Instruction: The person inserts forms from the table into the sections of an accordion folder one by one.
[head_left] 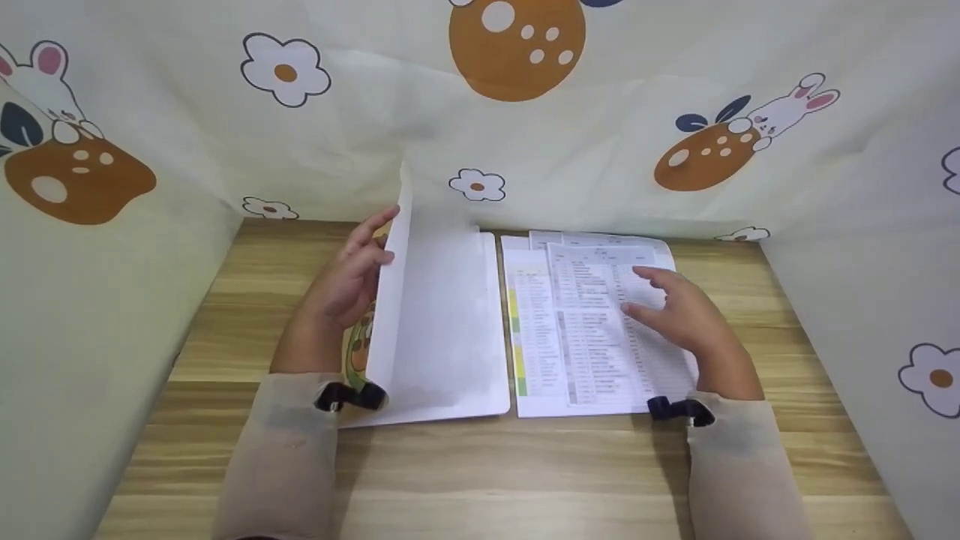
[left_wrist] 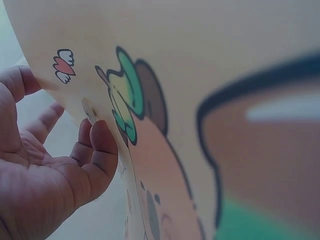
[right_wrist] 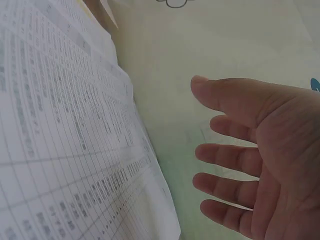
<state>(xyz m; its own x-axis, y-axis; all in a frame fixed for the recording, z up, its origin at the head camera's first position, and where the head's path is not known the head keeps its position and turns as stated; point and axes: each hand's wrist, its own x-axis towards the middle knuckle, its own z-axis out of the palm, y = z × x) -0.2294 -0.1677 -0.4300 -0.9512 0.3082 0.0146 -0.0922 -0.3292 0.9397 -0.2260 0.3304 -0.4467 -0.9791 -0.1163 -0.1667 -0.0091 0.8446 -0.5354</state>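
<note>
A white-lined folder [head_left: 457, 330] lies on the table with its left cover [head_left: 394, 285] raised nearly upright. My left hand [head_left: 349, 277] holds that cover by its left edge. In the left wrist view, the cover's outside [left_wrist: 200, 30] carries cartoon prints, and curled fingers [left_wrist: 104, 145] touch it beside a small round tab [left_wrist: 90, 110]. Right of the folder lies a stack of printed sheets [head_left: 600, 337] with table rows, the top one slightly askew. Over the sheets' right side hovers my right hand [head_left: 682, 311], its fingers spread and holding nothing.
Wood-grain table [head_left: 465, 480] extends toward me. A cream cloth [head_left: 375, 112] printed with flowers, rabbits and orange fruit walls in the back and both sides. Colour strips [head_left: 514, 300] run down the left margin of a lower sheet.
</note>
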